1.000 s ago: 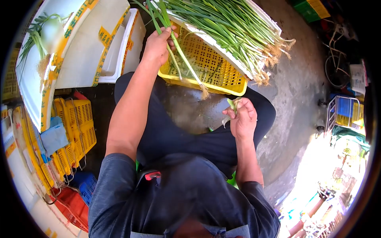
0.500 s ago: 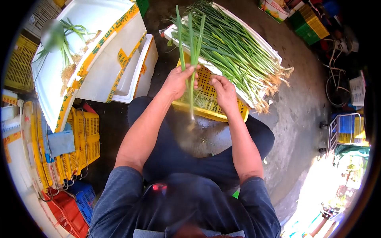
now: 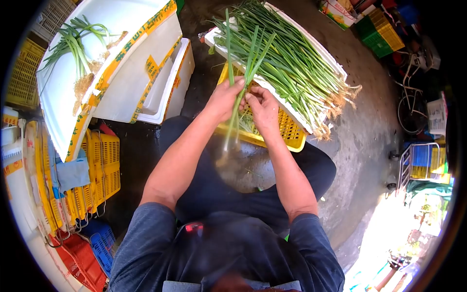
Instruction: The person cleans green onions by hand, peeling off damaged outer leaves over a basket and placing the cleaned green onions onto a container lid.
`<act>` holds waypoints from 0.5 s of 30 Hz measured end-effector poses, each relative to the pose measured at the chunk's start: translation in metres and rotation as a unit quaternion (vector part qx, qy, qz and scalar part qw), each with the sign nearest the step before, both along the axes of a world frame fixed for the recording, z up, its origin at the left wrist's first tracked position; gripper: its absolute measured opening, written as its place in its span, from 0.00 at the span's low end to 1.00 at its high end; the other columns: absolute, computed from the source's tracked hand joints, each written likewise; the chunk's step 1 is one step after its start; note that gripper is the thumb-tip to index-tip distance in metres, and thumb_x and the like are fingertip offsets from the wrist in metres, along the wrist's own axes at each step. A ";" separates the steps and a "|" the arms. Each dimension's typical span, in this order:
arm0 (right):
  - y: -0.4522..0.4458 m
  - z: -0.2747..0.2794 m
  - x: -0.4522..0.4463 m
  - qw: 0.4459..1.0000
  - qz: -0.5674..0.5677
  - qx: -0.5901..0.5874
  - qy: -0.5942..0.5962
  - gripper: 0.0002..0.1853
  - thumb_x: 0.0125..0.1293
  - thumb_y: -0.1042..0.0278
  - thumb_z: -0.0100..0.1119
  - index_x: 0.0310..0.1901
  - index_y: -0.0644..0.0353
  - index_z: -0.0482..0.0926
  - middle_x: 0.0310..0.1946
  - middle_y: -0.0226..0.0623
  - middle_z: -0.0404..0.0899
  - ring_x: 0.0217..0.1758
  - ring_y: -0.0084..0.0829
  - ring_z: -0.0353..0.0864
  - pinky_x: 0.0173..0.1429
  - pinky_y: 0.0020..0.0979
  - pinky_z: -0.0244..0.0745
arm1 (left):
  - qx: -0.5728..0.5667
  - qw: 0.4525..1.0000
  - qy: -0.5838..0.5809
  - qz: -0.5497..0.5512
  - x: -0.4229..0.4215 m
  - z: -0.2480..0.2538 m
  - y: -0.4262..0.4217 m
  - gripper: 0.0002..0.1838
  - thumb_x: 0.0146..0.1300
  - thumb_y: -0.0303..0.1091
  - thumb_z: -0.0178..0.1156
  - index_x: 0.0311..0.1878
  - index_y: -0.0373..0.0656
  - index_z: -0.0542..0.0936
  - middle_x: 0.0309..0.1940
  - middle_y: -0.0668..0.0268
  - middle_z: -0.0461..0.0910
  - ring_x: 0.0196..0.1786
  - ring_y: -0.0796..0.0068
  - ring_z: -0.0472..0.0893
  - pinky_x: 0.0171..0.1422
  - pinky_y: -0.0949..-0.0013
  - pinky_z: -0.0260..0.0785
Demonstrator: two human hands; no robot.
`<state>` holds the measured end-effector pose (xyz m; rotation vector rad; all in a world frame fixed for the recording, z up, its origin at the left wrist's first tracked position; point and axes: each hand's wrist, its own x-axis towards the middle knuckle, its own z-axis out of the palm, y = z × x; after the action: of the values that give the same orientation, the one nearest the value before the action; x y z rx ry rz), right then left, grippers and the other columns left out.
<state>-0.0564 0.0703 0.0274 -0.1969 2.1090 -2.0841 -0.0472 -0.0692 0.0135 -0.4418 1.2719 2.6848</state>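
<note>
Right hand (image 3: 265, 109) is moving in, curling at green stalks (image 3: 234, 117), grip unclear; left hand (image 3: 224, 100) is clasping them above the yellow crate's (image 3: 288, 130) near-left corner, seemingly for peeling; next pull is needing steadiness.

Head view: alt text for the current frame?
A person's left hand grips a few long green stalks, the right hand close against them, by a yellow basket. A larger rooted bunch lies on a white tray beyond.
</note>
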 end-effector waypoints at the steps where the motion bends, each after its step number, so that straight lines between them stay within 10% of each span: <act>1: -0.003 -0.008 0.005 1.000 -0.009 -0.022 -0.020 0.12 0.68 0.74 0.61 0.50 0.73 0.75 0.34 0.39 0.83 0.31 0.25 0.83 0.38 0.27 0.79 | -0.001 1.000 0.002 0.009 -0.001 0.000 0.002 0.15 0.76 0.39 0.56 0.57 0.38 0.75 0.34 0.65 0.77 0.27 0.76 0.75 0.28 0.71 0.69; 15: -0.006 0.016 -0.012 0.976 -0.067 -0.164 -0.123 0.04 0.70 0.72 0.61 0.39 0.64 0.80 0.32 0.32 0.82 0.34 0.22 0.78 0.44 0.26 0.74 | -0.084 0.996 -0.021 -0.032 0.004 0.007 0.010 0.16 0.74 0.40 0.58 0.57 0.41 0.78 0.38 0.69 0.77 0.27 0.78 0.74 0.28 0.73 0.66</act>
<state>-0.0684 0.0644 0.0438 0.1600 1.6726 -2.3842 -0.0433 -0.0591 0.0208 -0.4665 1.4788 2.5144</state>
